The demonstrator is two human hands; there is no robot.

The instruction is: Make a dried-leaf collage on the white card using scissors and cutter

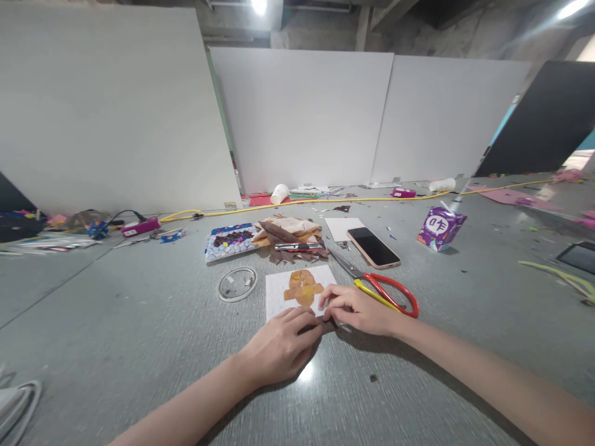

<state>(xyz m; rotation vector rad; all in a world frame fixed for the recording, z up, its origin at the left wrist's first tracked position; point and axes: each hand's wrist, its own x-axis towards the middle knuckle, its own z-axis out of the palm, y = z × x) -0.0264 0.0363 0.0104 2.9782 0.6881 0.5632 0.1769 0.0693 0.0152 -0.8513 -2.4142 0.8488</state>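
Brown scrap — long axis crosswise — at left hand, right hand

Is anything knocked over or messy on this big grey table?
Yes. Near the boards at the back, one white cup and a second white cup look tipped over, since cups normally stand up. Little scraps are scattered about too. I can't see any spill.

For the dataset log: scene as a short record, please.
Left hand: fingertips at brown scrap, grip unclear
Right hand: at same scrap, grip unclear
White sheet: orange-brown cutouts on top
Right of sheet: scissors, red and yellow handles
Left of sheet: pale ring
Behind sheet: utility knife on brown pieces
Smartphone: screen dark
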